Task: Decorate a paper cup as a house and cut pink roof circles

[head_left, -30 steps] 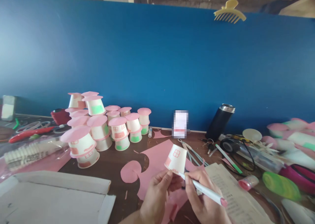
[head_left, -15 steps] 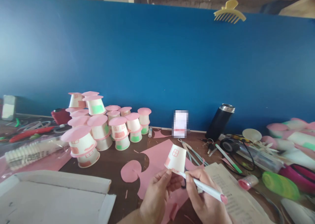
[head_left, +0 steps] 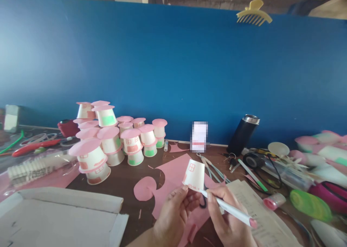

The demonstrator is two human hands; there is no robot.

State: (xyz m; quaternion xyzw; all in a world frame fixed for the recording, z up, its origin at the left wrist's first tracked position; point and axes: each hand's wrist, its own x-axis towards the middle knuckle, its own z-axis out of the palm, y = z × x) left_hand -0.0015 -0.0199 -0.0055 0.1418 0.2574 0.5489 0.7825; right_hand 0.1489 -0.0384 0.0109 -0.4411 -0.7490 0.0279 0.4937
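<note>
My left hand [head_left: 175,211] pinches the rim of an upside-down white paper cup [head_left: 195,174], tilted a little. A red window outline and part of a red patch are drawn on the cup, with small red marks along its lower edge. In my right hand [head_left: 229,214] is a white marker pen [head_left: 234,212] with a pink end, its tip at the cup's rim near the red marks. Beneath both hands lies a cut sheet of pink paper [head_left: 173,171]. A pink paper disc [head_left: 145,188] rests left of it.
Stacked cups with pink paper roofs [head_left: 131,145] stand at the left, behind a white cardboard box lid [head_left: 67,218]. Scissors [head_left: 213,167], a black flask [head_left: 244,134], a green-tipped marker [head_left: 253,175] and a printed sheet [head_left: 257,211] are on the right.
The cup has turned slightly in my left hand, its drawn window moving left. The marker tip has shifted a little right along the rim, and red marks show there.
</note>
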